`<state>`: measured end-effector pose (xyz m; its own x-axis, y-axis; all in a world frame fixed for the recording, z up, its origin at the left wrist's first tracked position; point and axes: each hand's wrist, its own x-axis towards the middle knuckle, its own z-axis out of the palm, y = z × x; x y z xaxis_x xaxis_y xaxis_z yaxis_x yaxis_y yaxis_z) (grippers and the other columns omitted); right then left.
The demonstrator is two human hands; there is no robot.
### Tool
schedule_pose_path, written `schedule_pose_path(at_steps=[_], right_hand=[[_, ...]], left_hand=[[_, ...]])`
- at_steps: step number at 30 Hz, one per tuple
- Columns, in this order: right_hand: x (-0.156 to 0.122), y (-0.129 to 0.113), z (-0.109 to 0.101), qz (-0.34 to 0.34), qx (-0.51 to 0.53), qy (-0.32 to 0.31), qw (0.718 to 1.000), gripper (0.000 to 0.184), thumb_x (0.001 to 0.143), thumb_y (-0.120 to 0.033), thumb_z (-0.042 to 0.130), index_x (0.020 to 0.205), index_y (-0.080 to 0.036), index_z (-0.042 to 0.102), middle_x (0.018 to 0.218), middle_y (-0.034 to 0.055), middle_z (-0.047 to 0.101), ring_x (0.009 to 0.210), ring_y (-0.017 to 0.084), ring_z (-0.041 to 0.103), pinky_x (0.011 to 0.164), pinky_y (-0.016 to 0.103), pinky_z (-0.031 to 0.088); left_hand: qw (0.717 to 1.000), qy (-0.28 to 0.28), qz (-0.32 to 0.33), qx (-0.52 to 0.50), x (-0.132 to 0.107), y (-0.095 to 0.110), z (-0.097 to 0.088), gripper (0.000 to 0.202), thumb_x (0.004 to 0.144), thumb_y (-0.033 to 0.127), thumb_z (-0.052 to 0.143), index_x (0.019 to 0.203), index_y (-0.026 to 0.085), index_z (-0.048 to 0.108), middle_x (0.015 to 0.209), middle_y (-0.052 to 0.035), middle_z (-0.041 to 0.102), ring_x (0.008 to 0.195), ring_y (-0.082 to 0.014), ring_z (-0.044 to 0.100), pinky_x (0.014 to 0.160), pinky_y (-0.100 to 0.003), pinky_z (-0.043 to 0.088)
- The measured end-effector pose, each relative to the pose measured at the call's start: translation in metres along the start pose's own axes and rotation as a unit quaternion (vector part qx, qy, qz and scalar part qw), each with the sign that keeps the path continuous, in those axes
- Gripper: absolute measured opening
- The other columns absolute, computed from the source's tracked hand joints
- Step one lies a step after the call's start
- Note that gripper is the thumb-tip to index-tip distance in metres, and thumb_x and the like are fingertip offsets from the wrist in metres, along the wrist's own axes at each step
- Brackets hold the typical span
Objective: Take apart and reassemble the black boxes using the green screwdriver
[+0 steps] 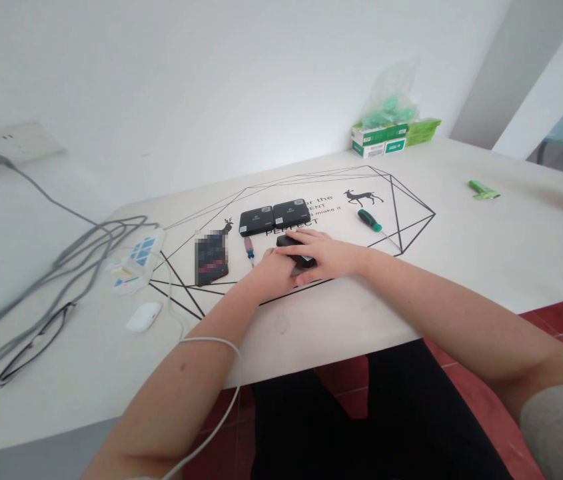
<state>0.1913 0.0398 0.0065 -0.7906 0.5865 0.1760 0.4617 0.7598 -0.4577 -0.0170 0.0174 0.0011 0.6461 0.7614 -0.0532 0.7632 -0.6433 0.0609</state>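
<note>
Both my hands meet on a small black device (295,245) lying on the white table (461,253). My right hand (322,255) lies over the device with its fingers curled around it. My left hand (274,272) grips it from the near left side. Two more black devices (274,216) lie side by side just behind my hands. A small screwdriver with a red and blue handle (249,250) lies left of my left hand. A green-handled screwdriver (372,222) lies to the right of them.
A dark phone (210,259) lies left of the small screwdriver. A power strip (136,260) with grey cables, a white earbud case (144,317) and glasses (31,347) are at the left. Green boxes under a plastic bag (392,130) stand at the back. A green lighter (484,191) lies right.
</note>
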Motion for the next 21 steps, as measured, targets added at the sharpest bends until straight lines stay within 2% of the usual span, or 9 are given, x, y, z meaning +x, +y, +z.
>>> schedule_pose_path(at_steps=[4,8,11,14,17,19,21], right_hand=[[0.001,-0.007,-0.004,0.060,-0.024,-0.036,0.997,0.080,0.091,-0.065,0.070,0.161,-0.035,0.047,0.179,0.0164,0.020,0.166,0.046,0.015,0.127,0.073,0.019],[0.001,-0.011,-0.005,0.103,-0.049,-0.047,0.992,0.077,0.093,-0.067,0.066,0.162,-0.040,0.043,0.180,0.0147,0.018,0.166,0.047,0.013,0.122,0.078,0.023],[0.000,-0.011,-0.003,0.136,-0.065,-0.044,0.988,0.073,0.095,-0.069,0.060,0.161,-0.042,0.045,0.180,0.0124,0.019,0.165,0.048,0.014,0.120,0.080,0.026],[0.000,-0.006,0.000,0.174,-0.088,-0.038,0.980,0.067,0.097,-0.070,0.053,0.159,-0.043,0.047,0.180,0.0108,0.020,0.165,0.047,0.014,0.119,0.081,0.025],[0.001,0.000,0.002,0.212,-0.126,-0.036,0.968,0.068,0.097,-0.069,0.053,0.160,-0.044,0.045,0.180,0.0118,0.020,0.165,0.048,0.014,0.117,0.084,0.022],[0.001,0.004,0.003,0.233,-0.142,-0.037,0.961,0.069,0.097,-0.070,0.052,0.160,-0.043,0.045,0.180,0.0125,0.019,0.164,0.048,0.015,0.116,0.085,0.020],[0.002,0.006,0.002,0.253,-0.146,-0.041,0.955,0.068,0.098,-0.071,0.049,0.160,-0.043,0.045,0.181,0.0120,0.017,0.165,0.047,0.014,0.116,0.086,0.020]], left_hand=[[1.000,-0.007,-0.006,0.029,0.002,0.001,-0.001,0.034,0.101,0.034,0.051,0.118,0.018,0.076,0.126,-0.0147,0.075,0.119,-0.0348,0.068,0.104,-0.048,0.052],[1.000,-0.001,-0.021,0.020,0.002,0.002,-0.003,0.035,0.101,0.038,0.054,0.122,0.017,0.074,0.129,-0.0151,0.074,0.125,-0.0346,0.065,0.105,-0.046,0.052],[1.000,0.013,-0.020,-0.005,0.000,0.003,-0.004,0.041,0.102,0.047,0.055,0.126,0.018,0.071,0.137,-0.0142,0.070,0.134,-0.0342,0.060,0.109,-0.047,0.050],[0.999,0.016,-0.022,-0.024,-0.001,0.002,-0.003,0.051,0.104,0.057,0.051,0.135,0.019,0.066,0.154,-0.0142,0.060,0.146,-0.0336,0.050,0.117,-0.050,0.045],[0.999,0.003,-0.038,-0.019,-0.002,0.000,0.001,0.072,0.104,0.066,0.044,0.154,0.014,0.050,0.167,-0.0189,0.044,0.157,-0.0348,0.037,0.125,-0.053,0.036],[0.999,-0.007,-0.047,-0.012,-0.001,-0.001,0.003,0.082,0.104,0.069,0.039,0.162,0.011,0.040,0.171,-0.0210,0.036,0.161,-0.0349,0.031,0.128,-0.053,0.030],[0.998,-0.018,-0.056,-0.004,-0.001,-0.002,0.004,0.086,0.104,0.071,0.038,0.164,0.009,0.037,0.173,-0.0215,0.033,0.162,-0.0349,0.028,0.129,-0.051,0.027]])
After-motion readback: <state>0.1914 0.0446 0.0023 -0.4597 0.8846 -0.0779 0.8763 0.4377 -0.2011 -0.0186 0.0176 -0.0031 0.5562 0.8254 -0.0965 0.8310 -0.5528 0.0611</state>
